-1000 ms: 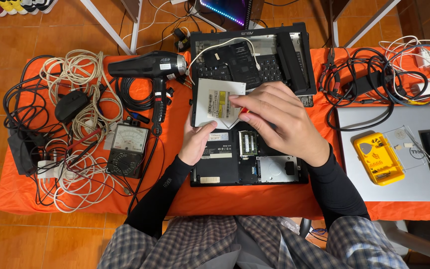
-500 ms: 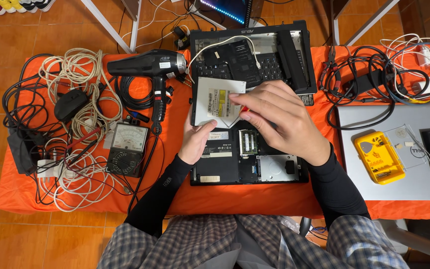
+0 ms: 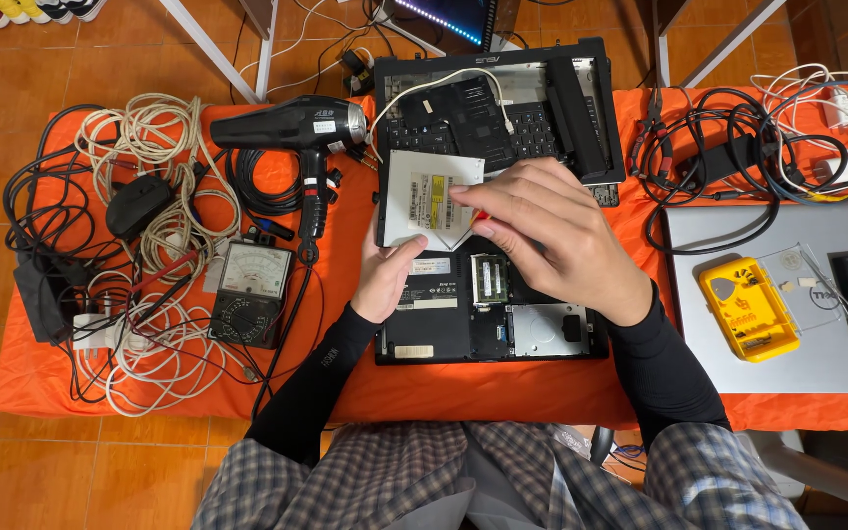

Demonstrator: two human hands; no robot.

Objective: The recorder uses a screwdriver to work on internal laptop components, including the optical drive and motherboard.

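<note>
A black laptop [image 3: 444, 334] lies bottom-up on the orange cloth, its cover off and its boards showing. A silver optical drive [image 3: 422, 196] with a label rests tilted over the laptop's upper left part. My left hand [image 3: 390, 280] grips the drive's lower left edge, thumb against it. My right hand [image 3: 556, 236] is curled over the drive's right side. It pinches a small tool, of which only a red bit [image 3: 480, 216] shows at the fingertips. The tool's tip is hidden.
A black keyboard frame [image 3: 542, 108] with a white cable lies behind the laptop. Left: a black hair dryer [image 3: 291, 126], an analog multimeter [image 3: 247, 294], tangled white and black cables [image 3: 139, 196]. Right: more cables [image 3: 738, 147], a silver closed laptop [image 3: 836, 363] bearing a yellow case [image 3: 748, 309].
My right hand's fingers have shifted slightly on the drive. Nothing else has visibly moved.
</note>
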